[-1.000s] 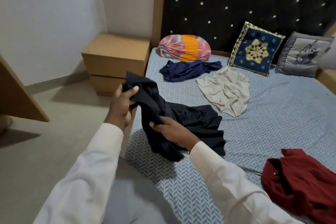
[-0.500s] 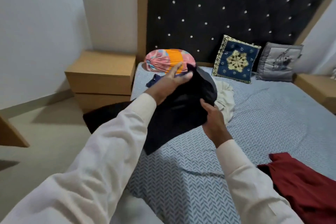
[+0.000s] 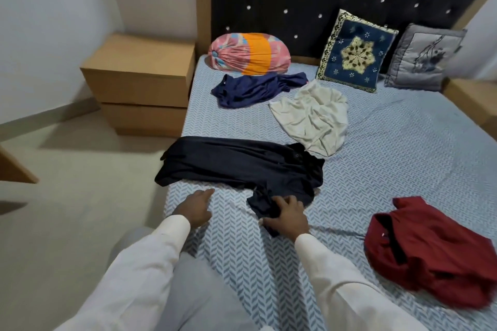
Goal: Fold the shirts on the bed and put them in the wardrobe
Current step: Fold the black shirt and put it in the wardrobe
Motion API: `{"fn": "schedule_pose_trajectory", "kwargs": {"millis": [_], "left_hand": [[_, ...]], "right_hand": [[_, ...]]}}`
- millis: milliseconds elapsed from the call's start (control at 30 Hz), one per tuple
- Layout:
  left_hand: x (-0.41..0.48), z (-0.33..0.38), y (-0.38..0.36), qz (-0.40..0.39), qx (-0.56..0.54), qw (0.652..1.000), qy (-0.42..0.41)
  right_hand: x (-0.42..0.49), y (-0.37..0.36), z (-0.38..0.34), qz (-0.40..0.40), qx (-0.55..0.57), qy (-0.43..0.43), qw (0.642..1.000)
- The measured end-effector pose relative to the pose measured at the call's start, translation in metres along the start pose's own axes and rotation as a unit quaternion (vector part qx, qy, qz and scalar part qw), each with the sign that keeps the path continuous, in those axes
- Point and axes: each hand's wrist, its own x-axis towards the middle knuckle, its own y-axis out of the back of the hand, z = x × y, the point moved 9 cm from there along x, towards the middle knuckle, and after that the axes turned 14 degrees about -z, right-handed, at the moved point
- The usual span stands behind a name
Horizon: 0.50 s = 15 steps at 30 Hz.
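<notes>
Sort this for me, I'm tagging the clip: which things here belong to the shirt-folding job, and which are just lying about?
Job: black shirt laid out, right hand resting on its sleeve, left hand, navy blue shirt, cream shirt, dark red shirt, bed with blue patterned sheet.
Lying about: pink and orange bolster pillow, blue embroidered cushion, grey printed cushion, wooden bedside cabinet.

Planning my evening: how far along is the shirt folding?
Nothing looks folded yet. In hand: the black shirt lies spread out, right hand on its sleeve, left hand beside it. Remaining: navy shirt, cream shirt and red shirt lie crumpled, then all need putting away.
</notes>
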Motion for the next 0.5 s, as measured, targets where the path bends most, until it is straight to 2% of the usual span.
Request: {"fn": "schedule_pose_trajectory", "kwargs": {"millis": [67,200,267,300,367,433,500], "left_hand": [[0.001,0.005,0.000,0.003,0.008,1.000,-0.005],[0.005,0.009,0.003,0.010,0.019,1.000,-0.002],[0.004,0.012,0.009,0.036,0.027,0.999,0.001],[0.002,0.014,0.015,0.061,0.037,0.997,0.004],[-0.001,0.021,0.025,0.108,0.075,0.991,0.007],[0.001,0.024,0.027,0.122,0.123,0.985,0.018],[0.004,0.027,0.021,0.109,0.164,0.980,0.026]], "right_hand": [[0.003,0.001,-0.014,0.023,-0.078,0.014,0.997],[-0.001,0.034,-0.008,0.057,0.012,0.062,0.996],[-0.008,0.055,0.012,0.029,0.073,0.082,0.993],[-0.013,0.063,0.024,-0.013,0.092,0.082,0.992],[-0.022,0.066,0.064,-0.131,0.041,0.012,0.991],[-0.032,0.073,0.113,-0.209,-0.086,-0.103,0.969],[-0.034,0.080,0.136,-0.201,-0.171,-0.135,0.955]]}}
